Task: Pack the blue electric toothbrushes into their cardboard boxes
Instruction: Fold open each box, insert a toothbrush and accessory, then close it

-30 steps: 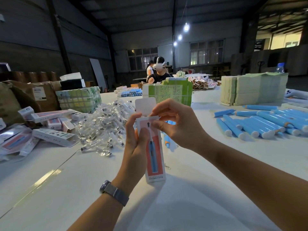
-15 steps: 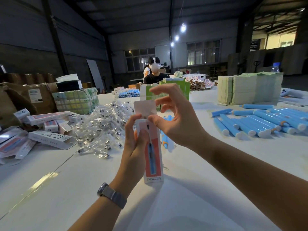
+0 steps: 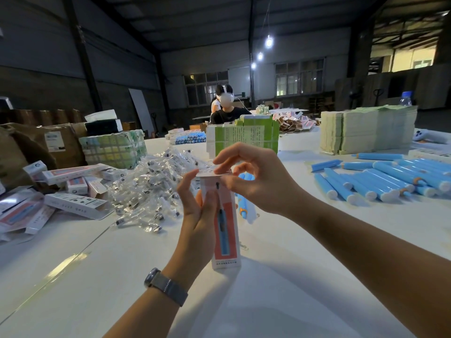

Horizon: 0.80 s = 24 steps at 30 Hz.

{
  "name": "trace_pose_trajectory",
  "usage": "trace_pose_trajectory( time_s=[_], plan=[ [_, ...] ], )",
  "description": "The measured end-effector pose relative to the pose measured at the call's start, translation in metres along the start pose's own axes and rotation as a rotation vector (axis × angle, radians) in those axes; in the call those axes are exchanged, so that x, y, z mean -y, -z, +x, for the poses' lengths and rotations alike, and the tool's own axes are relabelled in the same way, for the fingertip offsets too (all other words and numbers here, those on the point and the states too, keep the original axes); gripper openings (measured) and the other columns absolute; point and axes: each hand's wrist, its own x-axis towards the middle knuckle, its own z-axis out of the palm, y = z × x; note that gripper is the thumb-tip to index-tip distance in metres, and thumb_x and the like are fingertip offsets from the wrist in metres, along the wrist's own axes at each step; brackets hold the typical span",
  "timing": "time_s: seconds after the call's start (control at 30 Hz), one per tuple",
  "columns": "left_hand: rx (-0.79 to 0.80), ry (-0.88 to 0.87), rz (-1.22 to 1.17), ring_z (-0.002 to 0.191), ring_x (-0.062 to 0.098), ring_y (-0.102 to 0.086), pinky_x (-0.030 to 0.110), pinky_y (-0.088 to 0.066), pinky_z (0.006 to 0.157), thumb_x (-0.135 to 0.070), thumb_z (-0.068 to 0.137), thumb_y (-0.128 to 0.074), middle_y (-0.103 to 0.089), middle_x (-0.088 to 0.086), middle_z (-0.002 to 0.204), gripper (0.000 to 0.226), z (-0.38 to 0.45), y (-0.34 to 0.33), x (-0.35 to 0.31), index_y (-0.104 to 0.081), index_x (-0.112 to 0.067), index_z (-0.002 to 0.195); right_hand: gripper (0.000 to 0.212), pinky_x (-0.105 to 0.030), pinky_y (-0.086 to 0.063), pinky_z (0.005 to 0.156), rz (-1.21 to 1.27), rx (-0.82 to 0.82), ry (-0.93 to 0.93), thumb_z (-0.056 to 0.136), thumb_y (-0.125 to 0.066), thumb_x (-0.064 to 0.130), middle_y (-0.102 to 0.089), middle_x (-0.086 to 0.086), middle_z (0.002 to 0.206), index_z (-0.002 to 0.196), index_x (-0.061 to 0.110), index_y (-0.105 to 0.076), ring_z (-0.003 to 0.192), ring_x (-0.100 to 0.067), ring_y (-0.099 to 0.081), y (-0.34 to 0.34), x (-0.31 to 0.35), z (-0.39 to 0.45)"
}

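Above table (image 3: pixel 280 276), left hand (image 3: pixel 199 215) grips box (image 3: pixel 225 230), right hand (image 3: pixel 253 181) pressing flap (image 3: pixel 210 172)

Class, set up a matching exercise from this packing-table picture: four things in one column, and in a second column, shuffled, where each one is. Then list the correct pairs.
Things
1. box
2. loose blue toothbrushes
3. clear packets
4. wristwatch

Places
A. on the left wrist
B. lying on the table to the right
C. held upright between the left hand and right hand
D. heaped on the table left of the hands

Pairs: 1-C, 2-B, 3-D, 4-A
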Motion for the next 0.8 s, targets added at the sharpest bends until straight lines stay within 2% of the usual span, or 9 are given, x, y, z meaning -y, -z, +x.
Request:
trace_pose_trajectory(
  time_s=[0.07,0.13,0.27,0.37,0.43,0.5,0.6,0.73,0.8],
  plan=[
    [-0.004,-0.006,0.020,0.088,0.040,-0.063,0.058,-0.054,0.078,-0.030,0.098,-0.040,-0.068,-0.012,0.094,0.035,0.000,-0.001,-0.002,-0.038,-0.063,0.110,0.024,-0.033,-0.054,0.078,0.034,-0.006,-0.009,0.082,-0.073,0.009,-0.066,0.019,0.088,0.094,0.027,-0.062,0.088,-0.007,-0.068,0.000,0.001,0.000],
    [-0.014,-0.004,0.026,0.086,0.041,-0.063,0.059,-0.054,0.075,-0.033,0.103,-0.040,-0.066,-0.002,0.094,0.029,-0.001,-0.002,-0.003,-0.039,-0.061,0.109,0.021,-0.031,-0.054,0.076,0.036,-0.035,-0.011,0.084,-0.074,0.013,-0.065,0.018,0.085,0.090,0.028,-0.061,0.083,-0.005,-0.066,-0.002,0.000,0.001],
    [-0.003,-0.013,0.038,0.080,0.026,-0.066,0.052,-0.058,0.074,-0.032,0.102,-0.042,-0.065,0.002,0.092,0.029,0.000,-0.002,-0.001,-0.040,-0.060,0.108,0.028,-0.025,-0.055,0.082,0.034,-0.059,-0.018,0.084,-0.074,0.006,-0.064,0.018,0.083,0.089,0.030,-0.060,0.084,-0.004,-0.065,-0.005,-0.003,0.002],
    [0.002,-0.020,0.037,0.079,0.023,-0.065,0.051,-0.058,0.073,-0.029,0.100,-0.040,-0.065,0.001,0.093,0.031,0.001,0.000,0.000,-0.040,-0.059,0.108,0.030,-0.029,-0.057,0.083,0.106,-0.072,-0.054,0.084,-0.073,0.005,-0.065,0.019,0.087,0.093,0.031,-0.062,0.090,-0.008,-0.065,-0.009,-0.006,0.000],
    [0.015,-0.046,0.042,0.079,0.016,-0.066,0.041,-0.059,0.070,-0.027,0.104,-0.040,-0.066,-0.005,0.094,0.031,0.000,0.000,0.002,-0.037,-0.056,0.112,0.033,-0.031,-0.057,0.083,0.118,-0.077,-0.089,0.085,-0.072,0.006,-0.065,0.018,0.094,0.097,0.035,-0.062,0.096,-0.010,-0.064,-0.012,-0.011,-0.002],
    [0.019,-0.057,0.044,0.081,0.011,-0.067,0.033,-0.060,0.072,-0.025,0.103,-0.039,-0.067,-0.012,0.097,0.029,0.000,0.001,0.003,-0.033,-0.050,0.116,0.029,-0.032,-0.057,0.084,0.134,-0.062,-0.145,0.087,-0.071,0.008,-0.065,0.010,0.102,0.100,0.033,-0.064,0.099,-0.014,-0.063,-0.016,-0.015,-0.004],
    [0.030,-0.045,0.040,0.083,0.014,-0.068,0.036,-0.060,0.074,-0.025,0.102,-0.039,-0.068,-0.012,0.099,0.026,0.000,0.002,0.005,-0.031,-0.043,0.120,0.015,-0.034,-0.059,0.080,0.162,-0.053,-0.184,0.088,-0.070,0.010,-0.063,-0.002,0.100,0.097,0.023,-0.069,0.090,-0.023,-0.066,-0.016,-0.018,-0.005],
    [0.040,-0.050,0.049,0.083,0.013,-0.069,0.028,-0.059,0.071,-0.031,0.099,-0.040,-0.069,-0.013,0.102,0.028,0.000,0.002,0.002,-0.032,-0.051,0.116,0.016,-0.020,-0.052,0.075,0.120,-0.058,-0.187,0.087,-0.073,0.017,-0.061,0.017,0.092,0.088,0.033,-0.070,0.091,-0.013,-0.063,-0.014,-0.016,-0.003],
    [0.049,-0.044,0.054,0.082,0.015,-0.069,0.032,-0.060,0.070,-0.030,0.099,-0.040,-0.069,-0.012,0.102,0.030,-0.001,0.002,0.002,-0.033,-0.056,0.113,0.013,-0.015,-0.048,0.073,0.104,-0.061,-0.200,0.086,-0.074,0.022,-0.061,0.015,0.095,0.086,0.034,-0.070,0.093,-0.014,-0.063,-0.014,-0.016,-0.004]
  ],
)
